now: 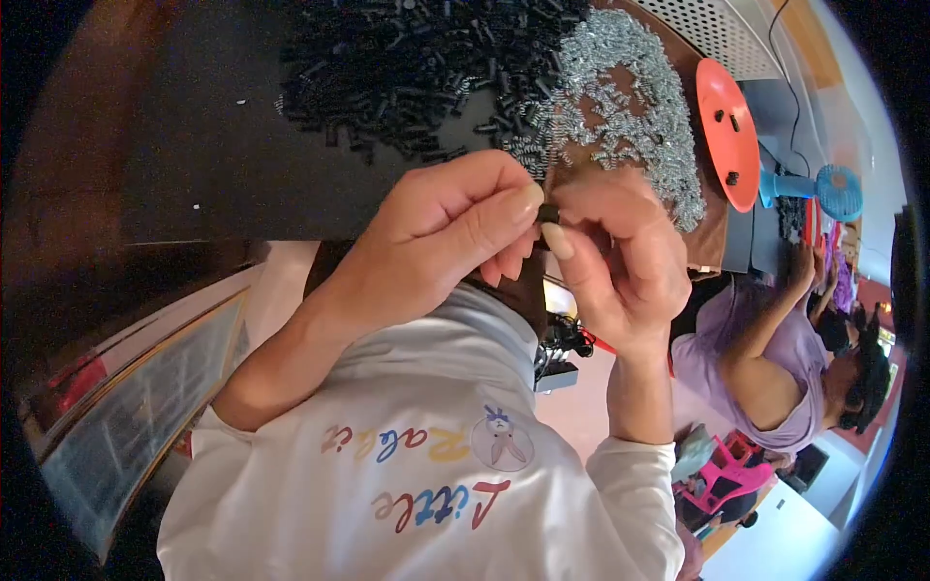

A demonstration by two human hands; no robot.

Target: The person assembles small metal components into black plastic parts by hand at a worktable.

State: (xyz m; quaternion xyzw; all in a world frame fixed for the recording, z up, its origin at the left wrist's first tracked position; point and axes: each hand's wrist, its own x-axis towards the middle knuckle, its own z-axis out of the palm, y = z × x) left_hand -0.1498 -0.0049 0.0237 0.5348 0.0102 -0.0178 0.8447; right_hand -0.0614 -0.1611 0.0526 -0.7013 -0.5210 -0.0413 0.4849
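Both my hands meet over the front edge of the dark table. Between their fingertips is a small black cylindrical piece (549,212), mostly covered by the fingers. My left hand (436,228) pinches at one end of it with thumb and index finger. The thumb and curled fingers of my right hand (630,257) close on the other side; its upper part is blurred. Just beyond lies a heap of loose small black cylindrical pieces (417,73). Beside that heap, to the right, spreads a pile of small silvery coil springs (668,136).
An orange-red oval plate (715,97) with several small black pieces stands right of the springs. Past it are a small blue fan (839,192) and a perforated pale panel (712,29). At the right, a person in a lilac top (741,334) sits near a pink chair (727,474).
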